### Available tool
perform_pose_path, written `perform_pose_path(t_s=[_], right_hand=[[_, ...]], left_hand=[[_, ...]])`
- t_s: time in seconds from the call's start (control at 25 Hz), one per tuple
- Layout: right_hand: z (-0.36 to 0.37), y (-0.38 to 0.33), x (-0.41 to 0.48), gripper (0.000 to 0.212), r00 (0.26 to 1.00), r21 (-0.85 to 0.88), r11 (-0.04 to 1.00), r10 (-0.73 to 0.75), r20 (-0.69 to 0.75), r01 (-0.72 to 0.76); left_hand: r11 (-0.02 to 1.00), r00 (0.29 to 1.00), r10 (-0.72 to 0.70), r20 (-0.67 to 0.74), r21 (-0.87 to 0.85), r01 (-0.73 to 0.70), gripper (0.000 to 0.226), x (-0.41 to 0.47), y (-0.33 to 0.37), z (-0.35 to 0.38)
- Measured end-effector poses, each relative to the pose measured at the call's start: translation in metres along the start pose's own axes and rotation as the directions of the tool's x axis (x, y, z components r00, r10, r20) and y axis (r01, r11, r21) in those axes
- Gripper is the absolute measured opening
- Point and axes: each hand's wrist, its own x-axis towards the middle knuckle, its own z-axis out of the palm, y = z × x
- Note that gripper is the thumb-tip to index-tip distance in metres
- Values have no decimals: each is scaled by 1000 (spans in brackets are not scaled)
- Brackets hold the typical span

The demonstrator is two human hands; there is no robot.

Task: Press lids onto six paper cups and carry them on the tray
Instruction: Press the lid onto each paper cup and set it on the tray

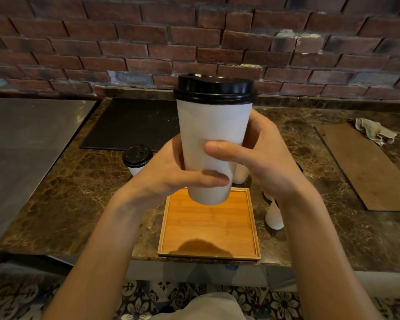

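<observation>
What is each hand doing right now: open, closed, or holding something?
Left hand: grips the lidded cup near its base.
Right hand: grips the same cup higher up, thumb across its front.

The tray point(209, 227) sits on the counter point(79, 192) near its front edge, with a held cup point(214, 139) above it. A lidded cup point(136, 159) stands behind it to the left. More cups point(274, 215), maybe two, stand just right of it

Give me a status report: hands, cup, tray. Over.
Left hand and right hand both grip white paper cup with black plastic lid, upright above square wooden tray. No cups on tray yet. Path down unobstructed.
</observation>
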Motion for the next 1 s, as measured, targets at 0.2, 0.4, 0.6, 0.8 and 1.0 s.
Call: perform_pose_path(t_s=[0.2,0.4,0.6,0.8,1.0], right_hand=[[0,1,-2,56,999,-6,1000,21,29,-21],[2,-1,-2,61,999,-94,995,33,-21,-34],[9,-4,-2,66,988,-187,980,39,-152,-68],[20,1,-2,74,947,-278,955,8,-320,-102],[26,4,-3,79,918,-312,940,4,-398,-139]], left_hand=[[1000,1000,18,3,-14,-18,60,-2,-1,-1],[1000,998,29,-51,2,-29,61,0,-2,4],[994,980,35,-194,109,-14,73,3,-3,8],[987,955,80,-286,155,-36,75,8,-6,15],[981,950,78,-303,191,-20,66,10,-8,17]])
